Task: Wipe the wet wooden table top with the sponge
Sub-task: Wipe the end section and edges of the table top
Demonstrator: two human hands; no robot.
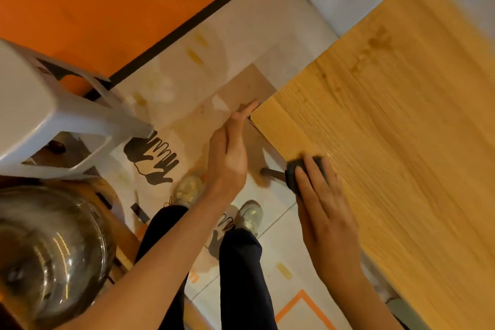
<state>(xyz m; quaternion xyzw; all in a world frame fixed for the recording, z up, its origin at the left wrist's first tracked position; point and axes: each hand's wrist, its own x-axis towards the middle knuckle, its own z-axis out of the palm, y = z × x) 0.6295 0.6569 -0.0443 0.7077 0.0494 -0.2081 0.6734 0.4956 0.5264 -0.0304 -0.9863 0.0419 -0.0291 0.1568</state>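
Note:
The light wooden table top (401, 128) fills the right side of the head view, with dark wet patches near its far end and a glossy wet streak by the sponge. My right hand (321, 209) presses flat on a dark sponge (292, 177) at the table's near left edge, fingers straight over it. Most of the sponge is hidden under the fingers. My left hand (230, 153) is held edge-on beside the table's near corner, fingers straight, its fingertips close to the corner; it holds nothing.
A white plastic stool (53, 115) stands at the left. A shiny metal bowl (48, 249) sits at the lower left. Below are my legs and shoes on a patterned floor (214, 48), with an orange wall beyond.

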